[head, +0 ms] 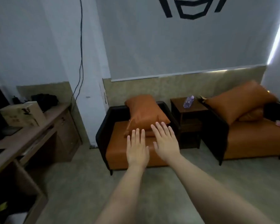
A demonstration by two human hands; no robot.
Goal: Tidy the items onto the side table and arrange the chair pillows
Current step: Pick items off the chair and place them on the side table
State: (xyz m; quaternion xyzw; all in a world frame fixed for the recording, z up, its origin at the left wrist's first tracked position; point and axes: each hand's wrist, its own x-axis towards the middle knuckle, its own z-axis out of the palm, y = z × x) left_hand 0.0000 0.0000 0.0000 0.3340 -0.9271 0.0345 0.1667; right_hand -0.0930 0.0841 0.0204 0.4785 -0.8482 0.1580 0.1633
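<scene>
two bare hands, left hand [137, 150] and right hand [166, 142], reach out flat, fingers straight, holding nothing; an orange pillow [145, 114] leans just beyond the fingertips, side table [187, 110] further right.

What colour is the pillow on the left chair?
Orange-brown, like leather. The pillow leans against the black-sided left chair; the head view shows it best.
</scene>
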